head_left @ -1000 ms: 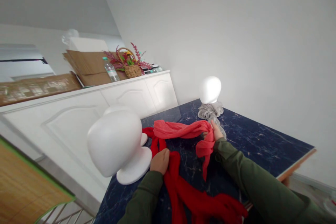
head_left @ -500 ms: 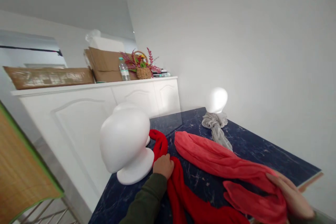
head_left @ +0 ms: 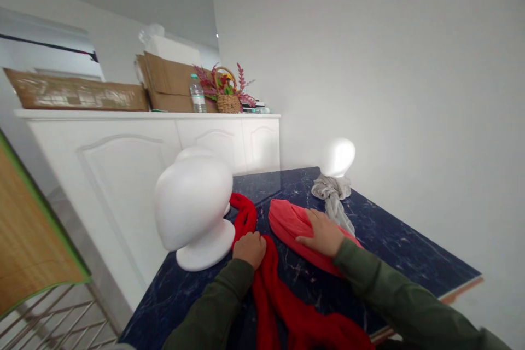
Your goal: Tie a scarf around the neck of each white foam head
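Observation:
My left hand (head_left: 249, 249) is closed on a dark red scarf (head_left: 283, 301) that runs from behind a white foam head (head_left: 192, 205) down toward me. My right hand (head_left: 322, 232) lies flat, fingers spread, on top of a lighter coral scarf (head_left: 289, 221) spread on the dark blue marble table (head_left: 394, 251). A second white foam head (head_left: 337, 157) stands farther back with a grey scarf (head_left: 334, 197) knotted round its neck.
A white cabinet (head_left: 164, 142) stands behind the table, carrying cardboard boxes (head_left: 168, 82), a water bottle (head_left: 198, 95) and a flower basket (head_left: 227, 95). A white wall is on the right. A wire rack (head_left: 53, 322) and a wooden board (head_left: 24, 229) are at the left.
My right hand pulled the coral scarf out toward the table's near right, laid it down, then moved back left and now rests flat on its far end. My left hand stayed on the dark red scarf.

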`<action>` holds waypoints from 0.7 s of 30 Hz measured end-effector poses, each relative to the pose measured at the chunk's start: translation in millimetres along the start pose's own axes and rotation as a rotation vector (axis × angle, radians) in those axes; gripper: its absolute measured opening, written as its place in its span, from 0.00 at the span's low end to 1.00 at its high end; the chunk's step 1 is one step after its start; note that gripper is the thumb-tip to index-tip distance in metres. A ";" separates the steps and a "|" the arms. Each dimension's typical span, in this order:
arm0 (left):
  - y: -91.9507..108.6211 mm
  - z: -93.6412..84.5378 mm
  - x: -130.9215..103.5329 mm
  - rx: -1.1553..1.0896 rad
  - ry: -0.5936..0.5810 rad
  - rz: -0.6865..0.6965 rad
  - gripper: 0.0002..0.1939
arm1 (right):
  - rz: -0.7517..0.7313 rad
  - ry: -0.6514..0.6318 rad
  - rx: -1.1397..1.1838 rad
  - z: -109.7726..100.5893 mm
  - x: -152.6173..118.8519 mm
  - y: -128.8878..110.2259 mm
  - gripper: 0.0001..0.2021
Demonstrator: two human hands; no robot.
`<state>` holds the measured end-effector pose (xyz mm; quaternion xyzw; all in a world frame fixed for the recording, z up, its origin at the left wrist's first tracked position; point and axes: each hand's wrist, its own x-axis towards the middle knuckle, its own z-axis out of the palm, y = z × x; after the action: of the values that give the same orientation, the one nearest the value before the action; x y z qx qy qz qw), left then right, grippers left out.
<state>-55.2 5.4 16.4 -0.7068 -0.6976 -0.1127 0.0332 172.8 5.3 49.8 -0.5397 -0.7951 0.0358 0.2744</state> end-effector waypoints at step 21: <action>1.7 10.4 -2.6 -0.742 0.108 0.358 0.17 | -0.127 -0.640 1.267 31.6 13.6 1.7 0.24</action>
<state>-52.4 4.9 5.9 -0.7739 -0.4730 -0.3859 -0.1683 155.6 25.5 27.9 -0.1921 -0.6928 0.6316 0.2901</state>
